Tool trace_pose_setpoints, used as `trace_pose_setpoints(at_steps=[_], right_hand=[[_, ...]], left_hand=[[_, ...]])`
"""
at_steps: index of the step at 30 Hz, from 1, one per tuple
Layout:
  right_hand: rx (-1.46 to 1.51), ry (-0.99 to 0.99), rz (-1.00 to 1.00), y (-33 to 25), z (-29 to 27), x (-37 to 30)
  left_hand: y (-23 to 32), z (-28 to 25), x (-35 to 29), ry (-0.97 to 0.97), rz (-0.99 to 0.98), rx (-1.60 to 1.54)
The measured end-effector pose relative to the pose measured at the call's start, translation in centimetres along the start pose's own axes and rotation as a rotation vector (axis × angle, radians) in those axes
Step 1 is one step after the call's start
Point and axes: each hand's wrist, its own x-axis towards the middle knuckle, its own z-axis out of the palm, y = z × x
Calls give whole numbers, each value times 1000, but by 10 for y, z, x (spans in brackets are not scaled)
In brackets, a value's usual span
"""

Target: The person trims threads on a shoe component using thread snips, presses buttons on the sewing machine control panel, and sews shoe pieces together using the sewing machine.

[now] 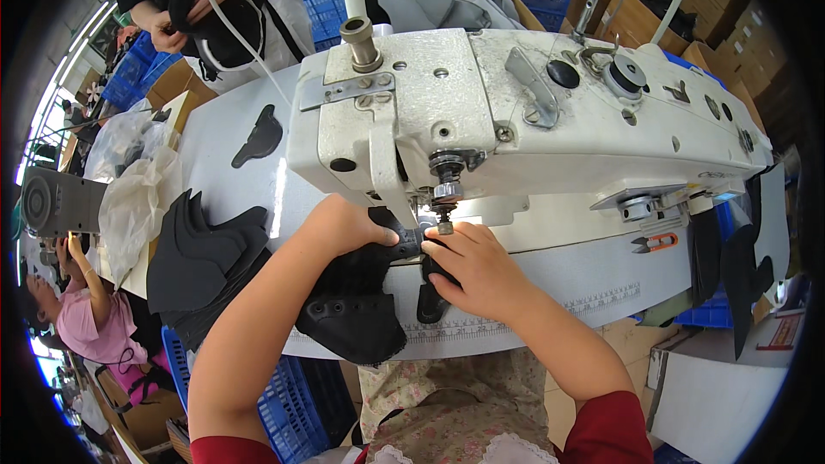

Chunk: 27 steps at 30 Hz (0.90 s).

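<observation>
Under the head of a white sewing machine [412, 112] lies a black shoe upper piece [352, 326], its near flap with a row of eyelets hanging toward the table's front edge. My left hand [342, 225] grips the piece left of the needle, its thumb pressed on top and the other fingers hidden. To the right of the needle, my right hand [471, 265] pinches a small black strip-like part [432, 299] against the upper with bent fingers. The stitching spot is partly covered by the presser parts and my fingers.
Stacked black cut pieces [206, 258] lie left of my left forearm. A single black piece [258, 136] rests farther back. Orange-handled thread snips [655, 243] lie at the right. Blue crates [288, 404] stand below the table. Two other people work at the left.
</observation>
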Motion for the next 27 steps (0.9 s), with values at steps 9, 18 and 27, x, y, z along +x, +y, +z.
trace_pose_setpoints(at_steps=[9, 18, 27], right_hand=[[16, 146, -30, 5, 0, -7], [-219, 1192, 302, 49, -128, -130], [-652, 1116, 317, 118, -183, -178]], left_hand=[[1, 1, 5, -96, -79, -237], [-23, 10, -1, 114, -58, -102], [14, -5, -7, -26, -286, -80]])
